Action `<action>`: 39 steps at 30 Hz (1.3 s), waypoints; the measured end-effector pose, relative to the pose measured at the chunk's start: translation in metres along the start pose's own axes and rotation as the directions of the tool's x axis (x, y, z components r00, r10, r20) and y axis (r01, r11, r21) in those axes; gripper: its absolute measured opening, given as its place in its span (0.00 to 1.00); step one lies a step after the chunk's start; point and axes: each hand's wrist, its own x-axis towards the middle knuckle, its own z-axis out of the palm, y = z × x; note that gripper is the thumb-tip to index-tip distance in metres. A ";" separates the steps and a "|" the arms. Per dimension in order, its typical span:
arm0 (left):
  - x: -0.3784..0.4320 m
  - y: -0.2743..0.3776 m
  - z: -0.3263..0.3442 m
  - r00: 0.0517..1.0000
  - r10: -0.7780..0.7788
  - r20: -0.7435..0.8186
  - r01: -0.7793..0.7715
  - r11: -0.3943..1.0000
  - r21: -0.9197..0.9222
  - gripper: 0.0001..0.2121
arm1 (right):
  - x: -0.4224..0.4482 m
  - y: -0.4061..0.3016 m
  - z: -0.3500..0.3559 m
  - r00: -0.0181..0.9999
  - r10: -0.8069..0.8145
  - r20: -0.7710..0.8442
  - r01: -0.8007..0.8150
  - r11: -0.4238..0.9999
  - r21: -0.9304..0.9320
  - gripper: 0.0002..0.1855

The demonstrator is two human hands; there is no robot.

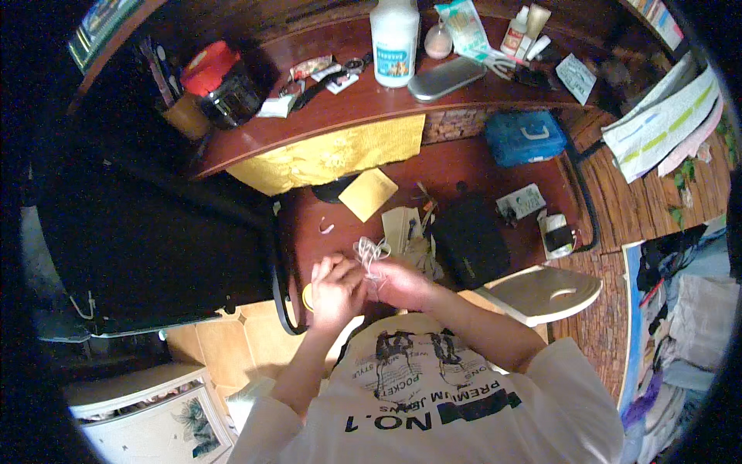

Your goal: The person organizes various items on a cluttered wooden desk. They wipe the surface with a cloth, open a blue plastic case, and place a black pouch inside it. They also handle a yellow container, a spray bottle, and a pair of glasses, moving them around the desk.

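Note:
A looped bundle of thin white cord (371, 249) stands up between my hands, above the front of a reddish-brown desk (307, 232). My right hand (400, 284) grips the bundle's lower part, with loops sticking out past the fingers. Close against it on the left is my left hand (339, 293), its fingers bent towards the cord. Whether it pinches a strand is hidden. Beside the left wrist shows the edge of a yellow round object (308, 297), mostly covered by the hand. Just beyond the cord lies a pale packet or paper (401, 226).
A yellow paper square (368, 194) and a dark flat object (472, 240) lie on the desk. At the far right is a blue case (524, 138). The raised shelf holds a white bottle (395, 46), a metal case (446, 78) and a red-lidded jar (223, 84).

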 end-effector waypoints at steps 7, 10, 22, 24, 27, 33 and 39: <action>-0.032 0.039 -0.015 0.959 -0.281 -0.038 0.234 0.860 -0.453 0.16 | -0.050 -0.039 -0.046 0.986 0.100 0.130 -0.093 0.994 -0.063 0.09; -0.064 0.028 0.004 0.900 -0.435 -0.041 0.355 0.784 -0.509 0.08 | -0.072 -0.106 -0.005 0.990 -0.064 -0.123 0.034 0.971 -0.236 0.04; -0.093 0.053 0.005 0.813 -0.580 -0.049 0.511 0.753 -0.415 0.06 | -0.157 -0.473 0.128 -0.100 -0.601 0.793 -0.526 -0.644 -0.555 0.10; -0.089 0.044 0.014 0.808 -0.589 -0.022 0.514 0.722 -0.463 0.07 | -0.217 -0.585 0.067 0.098 -0.532 0.841 -0.869 -0.457 -0.188 0.16; -0.107 0.031 0.014 0.797 -0.604 -0.008 0.544 0.724 -0.424 0.08 | -0.275 -0.660 -0.002 0.616 -0.712 0.338 -0.768 -0.638 0.054 0.25; -0.125 0.010 0.009 0.693 -0.719 -0.058 0.681 0.678 -0.277 0.08 | -0.179 -0.452 0.140 0.337 -0.241 0.910 -0.721 -0.688 0.085 0.20; -0.111 -0.004 0.013 0.720 -0.694 0.006 0.640 0.661 -0.391 0.08 | -0.030 -0.180 0.014 0.820 -0.532 0.212 -0.031 -0.412 -0.911 0.10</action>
